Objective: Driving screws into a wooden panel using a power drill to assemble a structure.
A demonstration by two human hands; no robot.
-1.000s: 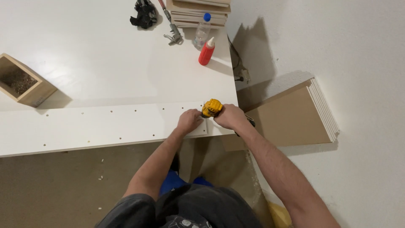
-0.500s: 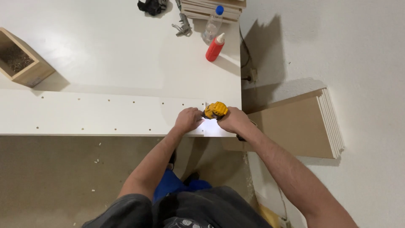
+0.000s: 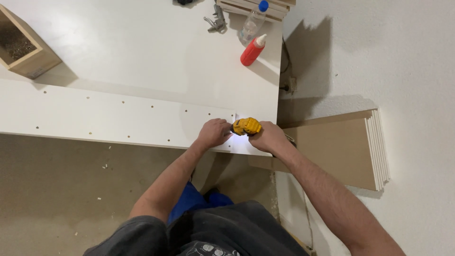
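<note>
Gripping a yellow driver at the panel's end

Right hand (image 3: 268,137) closed around the yellow cordless driver (image 3: 246,126), its light falling on the white drilled panel (image 3: 109,118); left hand (image 3: 214,132) curled, fingers down on the panel just beside the tool's nose; whether it pinches anything cannot be told; red glue bottle (image 3: 251,50), clear bottle (image 3: 252,20) and wooden box (image 3: 23,47) lie well apart on the white table (image 3: 142,52); stacked boards (image 3: 341,147) lean at the wall.
</note>
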